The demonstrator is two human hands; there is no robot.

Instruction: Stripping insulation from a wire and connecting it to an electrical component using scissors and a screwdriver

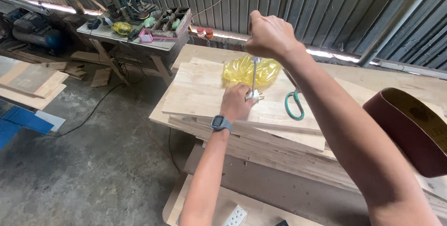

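Note:
My left hand (236, 102), with a grey watch on its wrist, grips a small white plug-like part (253, 96) with brass prongs on the top wooden board (198, 91). My right hand (268, 34) is raised above it, closed around the handle of a screwdriver whose metal shaft (253, 74) points straight down onto the white part. A crumpled yellow plastic bag (251, 70) lies just behind them on the board.
Green-handled scissors (293, 100) lie right of the hands. A dark red sanding belt loop (409, 128) stands at the right. The boards form a stack (279, 147). A cluttered workbench (135, 26) stands at the back left; a cable crosses the concrete floor (93, 151).

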